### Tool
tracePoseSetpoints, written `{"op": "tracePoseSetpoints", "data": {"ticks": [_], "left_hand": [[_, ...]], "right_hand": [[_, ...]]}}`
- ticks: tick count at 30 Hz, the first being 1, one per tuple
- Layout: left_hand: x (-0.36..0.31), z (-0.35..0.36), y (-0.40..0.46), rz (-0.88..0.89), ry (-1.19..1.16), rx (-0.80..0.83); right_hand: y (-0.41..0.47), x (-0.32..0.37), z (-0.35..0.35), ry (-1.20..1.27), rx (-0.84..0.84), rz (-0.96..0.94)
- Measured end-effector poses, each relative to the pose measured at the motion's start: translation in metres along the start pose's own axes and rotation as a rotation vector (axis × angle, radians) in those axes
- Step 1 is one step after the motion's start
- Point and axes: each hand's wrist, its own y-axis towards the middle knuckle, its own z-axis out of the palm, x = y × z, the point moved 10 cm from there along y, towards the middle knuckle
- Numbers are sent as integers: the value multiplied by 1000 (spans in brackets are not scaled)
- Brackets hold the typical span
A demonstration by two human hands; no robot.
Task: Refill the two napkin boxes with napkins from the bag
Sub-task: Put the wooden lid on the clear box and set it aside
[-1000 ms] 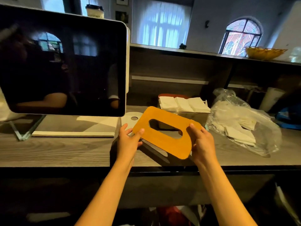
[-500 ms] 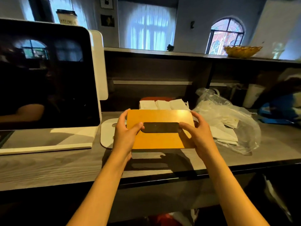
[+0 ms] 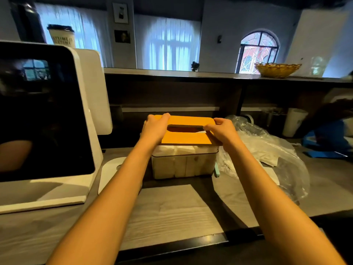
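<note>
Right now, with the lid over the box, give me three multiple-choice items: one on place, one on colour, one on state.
1. Where does the crumpled clear plastic bag lie?
A. right of the box
B. left of the box
C. on the upper ledge

2. What colour is the flat slotted lid?
A. blue
B. orange
C. white

3. How full is the translucent rectangular napkin box?
A. empty
B. one napkin
C. packed with white napkins

Answers: 1 A, it sits beyond the right hand. 2 B, orange between the left hand and the right. 3 C, stacks show through the wall.
</note>
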Motion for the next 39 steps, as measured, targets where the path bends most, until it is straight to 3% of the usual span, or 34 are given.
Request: {"op": "tracePoseSetpoints", "data": {"ticks": [8,16,39], "left_hand": [[15,14,-3,-174,45,11],[30,0,-2,-70,84,-75],[20,5,-2,-8,322,-31]], "right_hand": [[22,-34,20,-54,89,144],[27,-37,25,-84,31,38],[34,-39,25,-348,44,20]]}}
